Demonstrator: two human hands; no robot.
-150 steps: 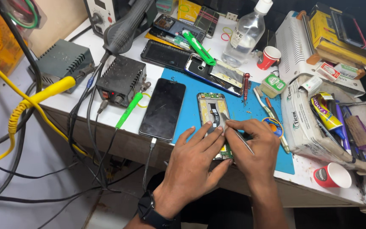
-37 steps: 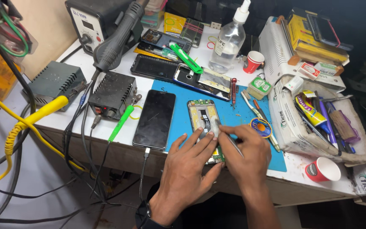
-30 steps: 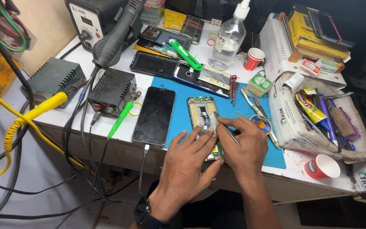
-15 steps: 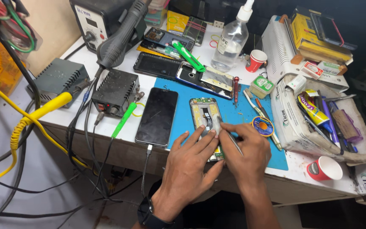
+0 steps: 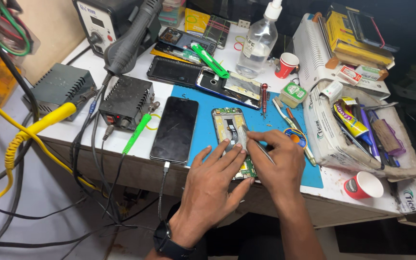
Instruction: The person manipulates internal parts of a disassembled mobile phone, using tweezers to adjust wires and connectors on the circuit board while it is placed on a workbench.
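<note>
An opened phone (image 5: 230,126), its back removed and its inner boards exposed, is laid lengthwise on a blue mat (image 5: 203,130) near the front edge of the desk (image 5: 309,202). Its lower end is pressed down by the spread fingers of the left hand (image 5: 215,180), which lies flat and released, nothing being grasped in it. A thin metal tool (image 5: 262,151) is pinched in the grip of the right hand (image 5: 278,161), and its tip is brought to the phone's middle (the exact point of contact is hidden by the fingers). A black watch (image 5: 169,245) is worn on the left wrist.

Just beside the opened phone, to the left, a black phone (image 5: 175,129) is laid face up with a cable plugged into its lower end. Beyond the mat a clear bottle (image 5: 260,41) is stood upright, near a small red cup (image 5: 287,65). A second red cup (image 5: 363,185) is seen at the right front corner.
</note>
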